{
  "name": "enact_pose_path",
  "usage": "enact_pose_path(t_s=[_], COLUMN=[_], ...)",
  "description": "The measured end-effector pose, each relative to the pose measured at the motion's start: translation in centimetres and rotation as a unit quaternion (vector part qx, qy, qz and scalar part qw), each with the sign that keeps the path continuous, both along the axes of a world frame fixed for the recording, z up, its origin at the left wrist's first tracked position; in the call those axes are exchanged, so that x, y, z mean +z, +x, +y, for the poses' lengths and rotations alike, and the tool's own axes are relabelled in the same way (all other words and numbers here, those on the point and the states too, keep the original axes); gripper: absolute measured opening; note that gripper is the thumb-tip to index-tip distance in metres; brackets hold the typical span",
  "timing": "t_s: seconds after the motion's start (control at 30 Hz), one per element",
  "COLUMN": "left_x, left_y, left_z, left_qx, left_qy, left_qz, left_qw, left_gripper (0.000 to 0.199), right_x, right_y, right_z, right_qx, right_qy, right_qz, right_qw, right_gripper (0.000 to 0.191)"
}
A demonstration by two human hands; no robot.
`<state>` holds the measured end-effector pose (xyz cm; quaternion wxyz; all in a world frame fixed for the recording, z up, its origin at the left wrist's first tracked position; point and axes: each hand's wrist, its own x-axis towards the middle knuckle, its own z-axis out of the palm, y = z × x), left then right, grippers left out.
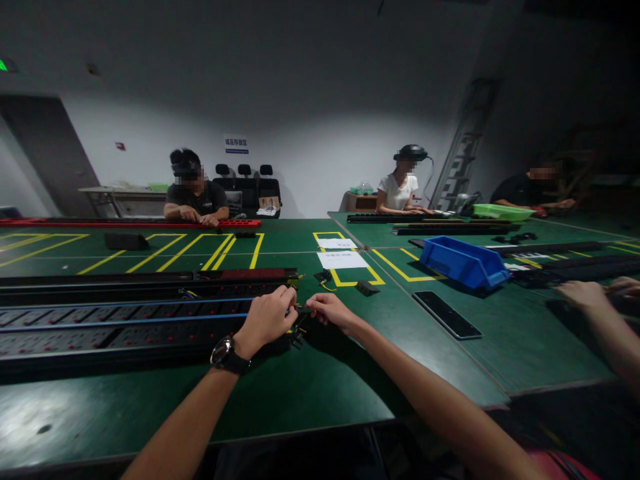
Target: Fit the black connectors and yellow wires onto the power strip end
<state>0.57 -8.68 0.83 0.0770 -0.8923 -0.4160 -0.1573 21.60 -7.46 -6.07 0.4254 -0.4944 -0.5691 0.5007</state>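
Observation:
Long black rail assemblies with blue strips and small red parts lie across the left half of the green table. At their right end my left hand, with a black watch on the wrist, has its fingers closed; what they hold is too small to name. Just to its right, my right hand is pinched, its fingertips close to the left ones. Small dark parts with yellow bits show beneath the hands. Behind them lie a black connector piece and a flat black piece.
Right of my hands lie a dark phone and a blue bin. White papers lie ahead. Another person's hands are at the right edge. Across the table sit several people, near a red rail and a green tray.

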Motion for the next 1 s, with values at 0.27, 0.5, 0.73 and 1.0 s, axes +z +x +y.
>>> enact_pose_path(t_s=[0.27,0.5,0.73,1.0], left_x=[-0.04,-0.19,-0.08,-0.06], left_y=[0.01,-0.11,-0.11,-0.04], left_z=[0.05,0.15,0.07,0.14], left_qx=[0.002,-0.005,-0.006,0.004], left_qy=[-0.005,0.005,0.002,-0.014], left_qz=[0.001,-0.001,-0.001,0.006], left_qw=[1.0,1.0,1.0,1.0], left_gripper=[0.012,0.011,0.01,0.011], right_x=[0.31,0.12,0.16,-0.3], right_y=[-0.08,-0.01,0.0,0.19], right_z=[-0.18,-0.14,-0.19,0.16], right_qx=[0.004,0.009,0.013,0.02], right_qy=[-0.005,-0.002,-0.002,0.0], right_qz=[0.002,0.0,-0.004,-0.019], right_qw=[1.0,1.0,1.0,1.0], right_gripper=[0.032,0.033,0.035,0.034])
